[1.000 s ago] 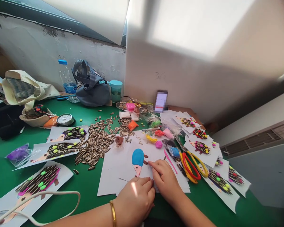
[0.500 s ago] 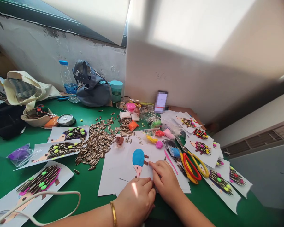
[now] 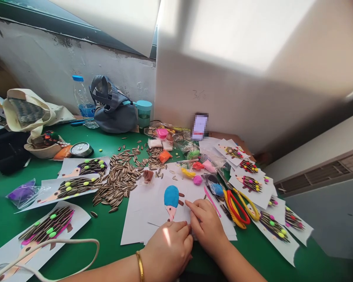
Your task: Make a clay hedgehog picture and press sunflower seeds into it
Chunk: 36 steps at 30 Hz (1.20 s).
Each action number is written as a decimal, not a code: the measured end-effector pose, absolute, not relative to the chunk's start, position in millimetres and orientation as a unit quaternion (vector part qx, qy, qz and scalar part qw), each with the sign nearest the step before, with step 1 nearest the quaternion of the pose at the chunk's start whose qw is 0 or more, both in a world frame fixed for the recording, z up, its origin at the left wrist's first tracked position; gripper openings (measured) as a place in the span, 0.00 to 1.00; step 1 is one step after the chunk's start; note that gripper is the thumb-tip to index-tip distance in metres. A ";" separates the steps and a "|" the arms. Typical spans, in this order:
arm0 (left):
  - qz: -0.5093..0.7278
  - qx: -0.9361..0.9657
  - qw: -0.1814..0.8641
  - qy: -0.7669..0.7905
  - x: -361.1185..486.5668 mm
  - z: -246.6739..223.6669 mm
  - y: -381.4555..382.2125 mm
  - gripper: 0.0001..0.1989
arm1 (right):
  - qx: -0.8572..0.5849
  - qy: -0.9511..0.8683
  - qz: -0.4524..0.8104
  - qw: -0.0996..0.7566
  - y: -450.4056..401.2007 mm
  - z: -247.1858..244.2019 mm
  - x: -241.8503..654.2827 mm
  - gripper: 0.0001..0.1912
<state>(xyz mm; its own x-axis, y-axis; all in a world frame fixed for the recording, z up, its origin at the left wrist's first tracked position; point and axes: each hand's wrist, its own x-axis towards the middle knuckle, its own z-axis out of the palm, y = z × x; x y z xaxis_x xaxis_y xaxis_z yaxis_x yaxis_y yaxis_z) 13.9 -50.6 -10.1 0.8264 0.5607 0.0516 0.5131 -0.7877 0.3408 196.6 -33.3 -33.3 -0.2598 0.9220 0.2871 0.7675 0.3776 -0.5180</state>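
A clay hedgehog figure (image 3: 171,196) with a blue body, pink face and brown feet lies on a white paper sheet (image 3: 141,211). My right hand (image 3: 208,221) rests on the paper beside it. Its index finger reaches out, with the tip close to the lower brown foot (image 3: 181,203), and the thumb is apart from it. Just below the pink face, my left hand (image 3: 170,244) lies on the paper's near part with its fingers curled and pressed together. Whatever is under those fingers is hidden. A gold bracelet (image 3: 140,265) circles my left wrist.
Sunflower seeds (image 3: 119,178) are heaped left of the paper. Scissors (image 3: 238,209), a pink clay tool (image 3: 212,201) and bagged clay (image 3: 217,188) lie at right. Seed-covered hedgehog cards (image 3: 47,229) lie on both sides. A white cable (image 3: 91,241) crosses the lower left.
Both hands keep almost the same pose and place. The view has shifted very slightly; nothing has visibly been picked up or let go.
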 end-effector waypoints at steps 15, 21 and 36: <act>0.097 0.939 0.163 0.285 13.3 -10.7 -49.3 0.10 | -0.547 -0.786 0.011 0.287 -17.6 -13.1 219.5 0.21; 0.122 0.936 0.180 0.278 11.0 -4.5 -46.4 0.08 | -0.664 -0.718 -0.077 0.196 46.8 3.3 275.6 0.19; 0.437 0.754 0.281 0.403 -3.5 10.0 -24.1 0.10 | -0.541 -0.758 0.205 0.301 -5.3 31.2 242.3 0.14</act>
<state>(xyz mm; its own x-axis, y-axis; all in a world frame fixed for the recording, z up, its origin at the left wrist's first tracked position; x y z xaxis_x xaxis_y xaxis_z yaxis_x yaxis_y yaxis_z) -3.5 -24.1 10.0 0.2929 0.8524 0.4332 0.3616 -0.5182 0.7751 242.3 -5.3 31.2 -0.2337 0.9439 0.2333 0.6970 0.3299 -0.6367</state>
